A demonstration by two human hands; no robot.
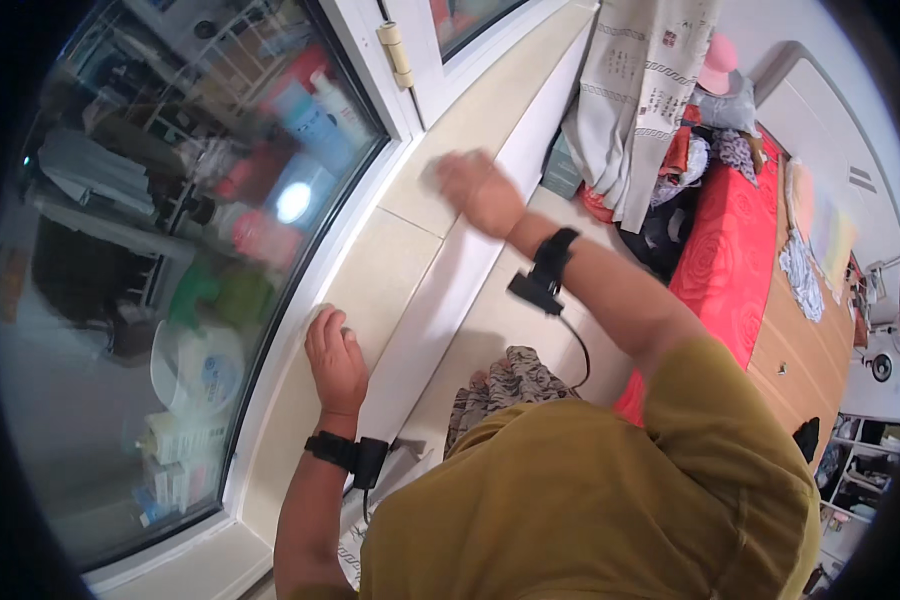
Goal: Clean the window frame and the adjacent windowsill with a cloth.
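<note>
My left hand (335, 360) rests on the beige tiled window sill (379, 259), close to the white window frame, with nothing visible in it. Farther along the same sill, my right hand (484, 193) is low over the tiles with its fingers bent. It is blurred, and whether something thin lies beneath its fingers cannot be told. Each wrist wears a black strap with a small black box and a cable. Beside both hands stands a glass window pane (120, 420) in a white frame with a hinge (396, 54).
Behind the glass are bottles, a white tub (199, 367) and hanging clothes. A patterned curtain (630, 97) hangs beyond my right hand. On the right are a red cover (727, 255), a wooden surface (802, 352) and a heap of clothes. Patterned fabric (525, 375) shows below me.
</note>
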